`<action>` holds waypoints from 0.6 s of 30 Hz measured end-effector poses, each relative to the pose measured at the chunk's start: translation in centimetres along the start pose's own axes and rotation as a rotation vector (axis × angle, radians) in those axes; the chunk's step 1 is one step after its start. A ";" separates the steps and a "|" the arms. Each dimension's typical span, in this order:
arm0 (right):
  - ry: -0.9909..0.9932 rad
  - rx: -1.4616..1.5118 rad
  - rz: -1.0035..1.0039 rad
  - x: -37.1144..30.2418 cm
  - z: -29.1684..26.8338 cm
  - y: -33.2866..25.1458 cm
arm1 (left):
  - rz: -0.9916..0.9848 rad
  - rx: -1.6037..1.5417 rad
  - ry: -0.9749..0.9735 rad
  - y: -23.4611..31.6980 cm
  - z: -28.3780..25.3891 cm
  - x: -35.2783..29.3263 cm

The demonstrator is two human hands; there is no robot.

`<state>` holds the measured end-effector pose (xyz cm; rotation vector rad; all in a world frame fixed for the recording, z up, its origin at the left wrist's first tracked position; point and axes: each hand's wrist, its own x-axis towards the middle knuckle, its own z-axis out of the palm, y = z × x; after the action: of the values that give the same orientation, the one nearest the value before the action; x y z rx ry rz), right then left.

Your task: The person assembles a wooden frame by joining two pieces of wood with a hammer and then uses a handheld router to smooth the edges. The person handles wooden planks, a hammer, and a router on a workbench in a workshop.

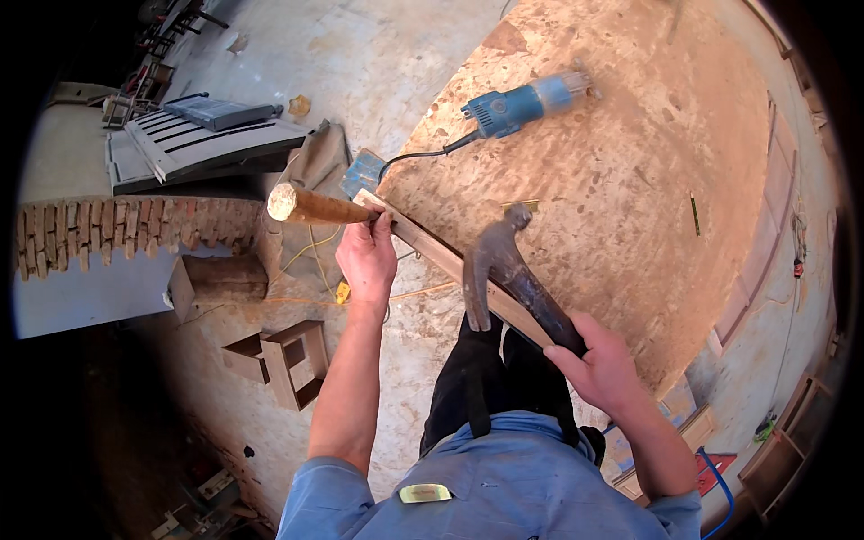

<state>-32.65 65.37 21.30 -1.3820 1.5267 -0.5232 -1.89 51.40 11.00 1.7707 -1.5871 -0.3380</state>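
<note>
My right hand (603, 364) is closed round the dark handle of a claw hammer (504, 256). The hammer's head is raised above a narrow wooden strip (432, 247), which slants along the near edge of the worktable. At the strip's far left end, the fingers of my left hand (369, 256) are closed around the thin end of a round, tapered wooden leg (319, 209). The leg points out to the left, its broad pale end toward me. Whether my left fingertips also pinch a nail is hidden.
On the wooden worktable (621, 171) lie a blue corded power tool (513, 110), a pencil (695, 216) and a small yellowish piece (526, 205). Small wooden box frames (283, 360) stand on the floor at left. Beyond them are a brick edge (135, 229) and stacked panels (207, 144).
</note>
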 end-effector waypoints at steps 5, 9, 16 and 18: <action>0.185 -0.114 -0.522 4.3 -2.4 -8.3 | -0.022 -0.010 0.014 -1.8 0.3 -0.2; -0.006 -0.304 -0.439 6.7 -3.6 -13.5 | -0.054 -0.050 -0.057 -0.7 -0.4 0.0; -0.051 -0.483 -0.477 7.4 -5.2 -17.3 | -0.030 -0.073 -0.027 -1.6 0.2 0.1; -0.017 -0.393 -0.532 7.3 -4.9 -17.0 | -0.017 -0.137 -0.007 -2.4 0.8 -0.1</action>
<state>-27.46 52.84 34.75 -2.1158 1.2816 -0.5432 -0.59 51.22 8.83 1.6810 -1.5173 -0.4505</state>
